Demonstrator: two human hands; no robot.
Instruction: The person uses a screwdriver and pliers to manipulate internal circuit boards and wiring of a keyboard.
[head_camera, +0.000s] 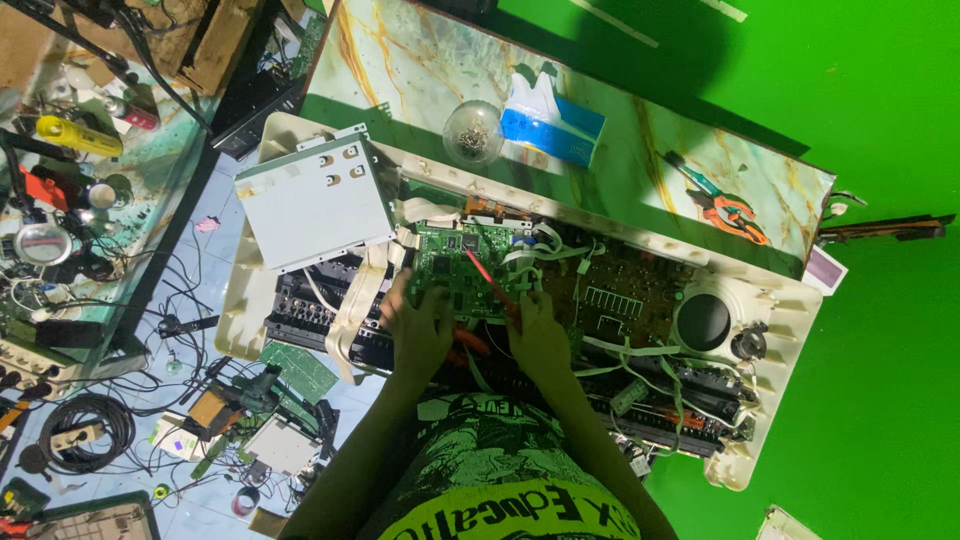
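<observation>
- Green circuit board (455, 265): seated in opened cream plastic casing (770, 300), beside grey metal plate (312, 200).
- Left hand (420, 325): fingers spread, pressing board's edge.
- Right hand (535, 330): closed around red-handled screwdriver (490, 278), tip on board.
- Step, judged: unscrewing; needs steady tip.

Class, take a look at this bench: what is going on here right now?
A person leans over an opened cream-cased electronic device. The left hand rests on the green circuit board inside it, and the right hand holds a red-handled screwdriver angled onto that board. A grey metal cover plate lies beside it.
</observation>
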